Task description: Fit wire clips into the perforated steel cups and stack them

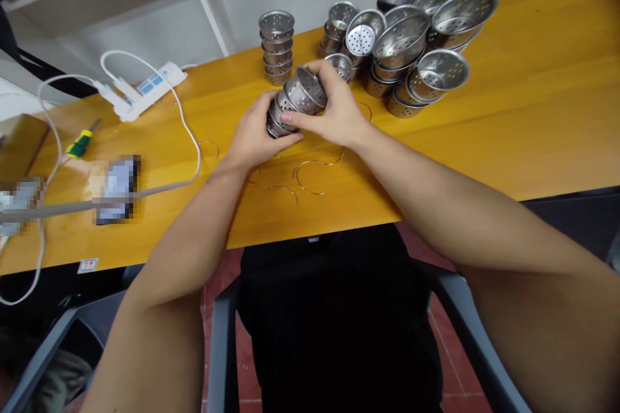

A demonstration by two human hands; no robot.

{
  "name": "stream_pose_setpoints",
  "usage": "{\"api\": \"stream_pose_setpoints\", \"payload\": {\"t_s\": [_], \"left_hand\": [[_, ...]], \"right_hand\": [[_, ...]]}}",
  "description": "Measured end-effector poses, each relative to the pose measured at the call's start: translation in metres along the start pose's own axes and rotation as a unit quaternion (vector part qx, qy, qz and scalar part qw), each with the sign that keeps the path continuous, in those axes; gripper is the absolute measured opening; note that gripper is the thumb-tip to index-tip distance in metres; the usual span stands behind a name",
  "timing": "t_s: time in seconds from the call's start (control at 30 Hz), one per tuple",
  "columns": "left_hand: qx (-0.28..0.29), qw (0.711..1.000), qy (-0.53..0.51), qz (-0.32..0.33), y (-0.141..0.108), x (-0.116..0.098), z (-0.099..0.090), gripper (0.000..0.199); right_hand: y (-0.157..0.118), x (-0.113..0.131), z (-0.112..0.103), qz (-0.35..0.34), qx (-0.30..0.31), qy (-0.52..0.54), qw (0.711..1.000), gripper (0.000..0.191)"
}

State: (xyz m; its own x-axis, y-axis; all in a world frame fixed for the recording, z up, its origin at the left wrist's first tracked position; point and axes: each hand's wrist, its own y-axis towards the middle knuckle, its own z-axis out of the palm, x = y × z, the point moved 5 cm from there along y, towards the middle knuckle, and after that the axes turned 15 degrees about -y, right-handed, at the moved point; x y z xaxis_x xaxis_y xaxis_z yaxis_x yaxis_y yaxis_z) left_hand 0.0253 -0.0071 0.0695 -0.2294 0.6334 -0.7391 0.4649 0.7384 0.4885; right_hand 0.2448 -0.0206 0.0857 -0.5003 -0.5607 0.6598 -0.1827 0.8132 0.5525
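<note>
A short stack of perforated metal cups (296, 98) is tilted between my hands, just above the table. My left hand (254, 132) wraps round its lower end, with the thumb along the near side. My right hand (336, 106) grips the upper cup, thumb in front and fingers over the far side. Behind them stands an upright stack of similar cups (278, 45). Close behind my right hand sits another small perforated cup (340, 66), partly hidden. Thin bent wires (310, 164) lie on the table below my hands.
Many more perforated cups and bowls (402, 42) crowd the back right of the wooden table (542, 90). To the left lie a power strip (152, 90), a white cable (184, 116), a green-yellow screwdriver (81, 142) and a blurred-out phone (116, 187).
</note>
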Motion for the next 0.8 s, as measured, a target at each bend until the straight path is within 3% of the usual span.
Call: {"api": "stream_pose_setpoints", "payload": {"t_s": [0.23,0.43,0.53,0.7,0.8], "left_hand": [[-0.019,0.994,-0.059,-0.087,-0.003,-0.023,0.001,0.091],[-0.010,0.993,-0.087,-0.078,-0.001,-0.019,0.001,0.095],[-0.028,0.990,-0.103,-0.090,-0.001,-0.010,-0.007,0.090],[-0.166,0.980,-0.077,-0.083,0.004,0.024,-0.041,0.101],[-0.228,0.966,-0.074,-0.098,0.004,0.048,-0.058,0.113]], "right_hand": [[-0.001,0.002,0.001,0.033,0.017,-0.023,0.999,0.103],[0.003,0.007,-0.011,0.010,0.026,-0.007,1.000,0.112],[0.006,0.008,-0.023,0.023,-0.002,-0.024,0.999,0.111],[0.008,-0.003,-0.033,0.014,-0.072,-0.039,0.997,0.102],[0.005,-0.016,-0.021,0.029,-0.056,-0.055,0.996,0.099]]}}
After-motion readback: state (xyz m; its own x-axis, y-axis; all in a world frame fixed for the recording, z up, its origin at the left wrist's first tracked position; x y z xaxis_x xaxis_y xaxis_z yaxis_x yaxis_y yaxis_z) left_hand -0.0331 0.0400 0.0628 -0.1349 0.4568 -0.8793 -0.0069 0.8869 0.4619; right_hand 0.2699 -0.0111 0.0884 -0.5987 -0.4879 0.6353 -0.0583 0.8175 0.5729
